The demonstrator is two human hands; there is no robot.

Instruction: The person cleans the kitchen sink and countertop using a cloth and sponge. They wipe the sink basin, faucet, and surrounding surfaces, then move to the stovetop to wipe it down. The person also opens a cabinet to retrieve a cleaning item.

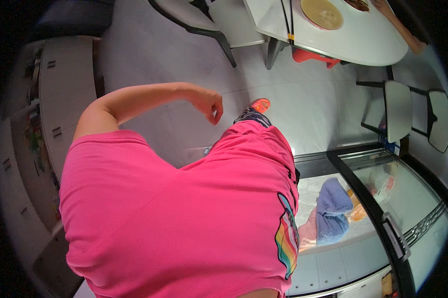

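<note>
My left hand (210,106) hangs in front of my body at the end of a bent bare arm, above the tiled floor (194,67). Its fingers curl inward towards the thumb, with a small gap showing between them and no object visible in them. It touches nothing around it. Below and to the right of the hand are a dark patterned trouser leg (253,116) and one orange slipper (261,105). A pink T-shirt (179,208) with a rainbow print covers my torso. My right hand is out of view.
A white table (361,41) at the top holds a bowl (322,14) and chopsticks (291,22); another person's forearm (399,26) rests there. Chairs (398,111) stand around. A black-framed glass door (380,219) is at right, near a blue towel (332,212). Cabinets (69,93) line the left.
</note>
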